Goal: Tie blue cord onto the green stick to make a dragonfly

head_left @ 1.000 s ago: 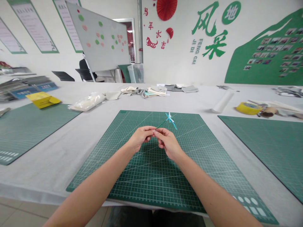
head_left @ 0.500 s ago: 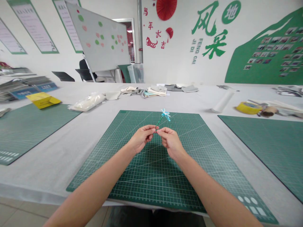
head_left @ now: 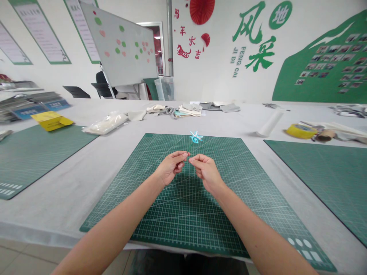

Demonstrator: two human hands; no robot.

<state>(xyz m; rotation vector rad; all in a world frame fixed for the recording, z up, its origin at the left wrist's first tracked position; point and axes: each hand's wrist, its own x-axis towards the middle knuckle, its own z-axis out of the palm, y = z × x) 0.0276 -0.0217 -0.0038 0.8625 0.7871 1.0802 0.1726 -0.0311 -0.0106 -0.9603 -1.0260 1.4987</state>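
A small artificial flower (head_left: 196,137), with blue and white petals, stands just beyond my fingertips. Its thin green stem is hard to make out against the green mat. Between thumb and forefinger, my left hand (head_left: 172,166) pinches the stem, its other fingers curled. My right hand (head_left: 207,170) is closed in a pinch right beside the left fingertips, at the stem's lower end. What its fingers grip is too small to tell. Both hands are held above a green cutting mat (head_left: 195,214) with a white grid.
More cutting mats lie to the left (head_left: 43,160) and right (head_left: 323,172). Beyond are a clear plastic bag (head_left: 106,123), a yellow folder (head_left: 52,121), fabric pieces (head_left: 190,110), a white roll (head_left: 270,122) and a yellow tape roll (head_left: 301,131).
The flower head has swung slightly to the left and its stem has turned more upright. A narrow gap now shows between the two hands' fingertips. Both arms have stayed nearly in place.
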